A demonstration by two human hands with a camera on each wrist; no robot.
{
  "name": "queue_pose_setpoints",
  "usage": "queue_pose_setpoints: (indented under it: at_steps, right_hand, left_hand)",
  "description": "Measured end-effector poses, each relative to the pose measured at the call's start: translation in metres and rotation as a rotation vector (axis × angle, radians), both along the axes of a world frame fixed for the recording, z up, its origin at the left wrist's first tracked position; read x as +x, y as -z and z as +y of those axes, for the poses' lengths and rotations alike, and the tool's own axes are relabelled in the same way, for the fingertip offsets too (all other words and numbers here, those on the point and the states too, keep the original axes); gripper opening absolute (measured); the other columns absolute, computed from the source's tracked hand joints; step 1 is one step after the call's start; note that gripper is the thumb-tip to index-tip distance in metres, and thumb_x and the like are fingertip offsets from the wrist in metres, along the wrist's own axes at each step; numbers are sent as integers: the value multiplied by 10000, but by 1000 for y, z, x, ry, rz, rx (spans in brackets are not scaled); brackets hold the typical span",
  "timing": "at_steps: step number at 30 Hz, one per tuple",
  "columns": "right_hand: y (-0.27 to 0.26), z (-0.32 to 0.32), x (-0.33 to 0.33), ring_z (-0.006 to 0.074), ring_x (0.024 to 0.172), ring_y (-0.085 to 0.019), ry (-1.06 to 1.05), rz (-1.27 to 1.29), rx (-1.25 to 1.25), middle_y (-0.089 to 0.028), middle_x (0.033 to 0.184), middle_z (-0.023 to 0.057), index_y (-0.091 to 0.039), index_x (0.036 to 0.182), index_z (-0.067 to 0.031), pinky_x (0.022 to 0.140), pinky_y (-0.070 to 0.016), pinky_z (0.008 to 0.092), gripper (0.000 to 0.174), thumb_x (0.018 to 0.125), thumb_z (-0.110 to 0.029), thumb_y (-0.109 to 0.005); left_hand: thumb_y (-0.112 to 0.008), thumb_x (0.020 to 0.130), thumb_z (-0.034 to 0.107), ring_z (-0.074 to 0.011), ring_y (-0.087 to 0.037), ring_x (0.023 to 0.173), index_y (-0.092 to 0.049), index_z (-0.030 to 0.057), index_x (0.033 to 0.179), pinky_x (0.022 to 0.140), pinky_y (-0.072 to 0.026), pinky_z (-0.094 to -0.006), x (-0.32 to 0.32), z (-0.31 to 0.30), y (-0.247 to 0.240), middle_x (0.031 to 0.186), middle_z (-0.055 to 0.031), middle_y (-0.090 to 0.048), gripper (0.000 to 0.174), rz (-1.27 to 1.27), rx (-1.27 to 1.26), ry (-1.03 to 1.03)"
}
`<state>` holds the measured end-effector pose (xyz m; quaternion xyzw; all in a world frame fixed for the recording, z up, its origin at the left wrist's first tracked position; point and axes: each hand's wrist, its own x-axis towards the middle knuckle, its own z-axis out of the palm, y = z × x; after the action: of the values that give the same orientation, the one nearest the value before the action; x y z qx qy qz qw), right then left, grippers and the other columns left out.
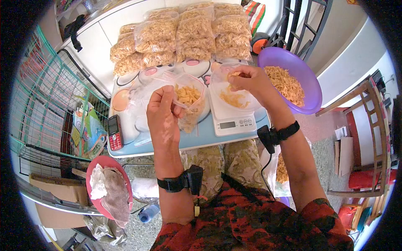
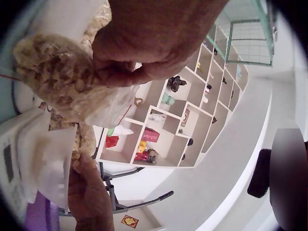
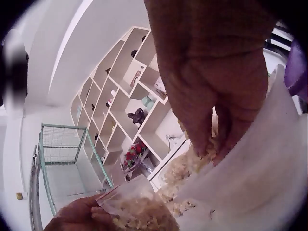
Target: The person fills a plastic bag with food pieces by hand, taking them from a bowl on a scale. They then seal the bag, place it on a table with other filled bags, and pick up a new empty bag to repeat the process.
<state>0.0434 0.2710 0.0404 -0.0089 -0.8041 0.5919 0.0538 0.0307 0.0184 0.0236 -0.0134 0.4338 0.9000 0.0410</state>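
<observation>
The left hand [image 1: 164, 115] pinches the rim of a clear plastic bag [image 1: 193, 117], its mouth spread open over yellowish dried flakes. In the left wrist view the bulging bag [image 2: 57, 72] hangs below the thumb and fingers. To its right, a white digital scale [image 1: 226, 129] carries a translucent white bowl [image 1: 217, 81] with a few flakes [image 1: 233, 99] at the bottom. Above that bowl the right hand [image 1: 253, 81] pinches a small bit of flakes between thumb and fingers. The right wrist view shows these flakes [image 3: 210, 153] at its fingertips, close over the bowl's wall.
Stacked bags of flakes [image 1: 197, 35] line the table's back. A purple basin [image 1: 312, 90] of flakes stands at the right. A red phone [image 1: 114, 133] lies at the left edge, near a green wire cage [image 1: 37, 96]. Cloths lie on a red stool [image 1: 95, 164].
</observation>
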Motion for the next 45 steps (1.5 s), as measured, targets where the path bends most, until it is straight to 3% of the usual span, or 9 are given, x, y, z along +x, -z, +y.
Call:
queue_pose_setpoints:
  at_steps: [6, 12, 24, 45]
  right_hand:
    - [-1, 5, -2, 176, 863, -639, 26, -60, -419, -649, 982, 88, -627, 1060, 44, 761, -566, 287, 300, 874, -186, -675]
    - [-3, 7, 1, 186, 919, -636, 28, -118, -645, -635, 1016, 84, -602, 1050, 9, 808, -581, 311, 220, 881, -119, -660]
    - [-3, 3, 4, 175, 912, -634, 34, -132, -799, -628, 990, 68, -579, 1024, 4, 853, -572, 318, 168, 888, -72, -641]
    - [-12, -8, 9, 181, 928, -632, 9, -39, -795, -624, 1006, 76, -587, 1011, 4, 853, -574, 310, 137, 897, -67, -619]
  left_hand:
    - [-632, 906, 165, -70, -404, 523, -563, 42, 921, 473, -340, -223, 0, 0, 1, 666, 20, -473, 141, 19, 14, 22]
    - [-630, 908, 165, -69, -406, 523, -560, 41, 919, 472, -341, -224, 0, -1, 2, 667, 17, -476, 143, 21, 17, 32]
    - [-639, 902, 184, -68, -399, 518, -560, 37, 917, 467, -332, -222, 2, 0, 2, 664, 16, -475, 168, 16, -6, 13]
    - [-632, 906, 175, -72, -402, 523, -561, 35, 920, 469, -332, -230, 2, -2, 3, 666, 13, -477, 157, -13, -3, 16]
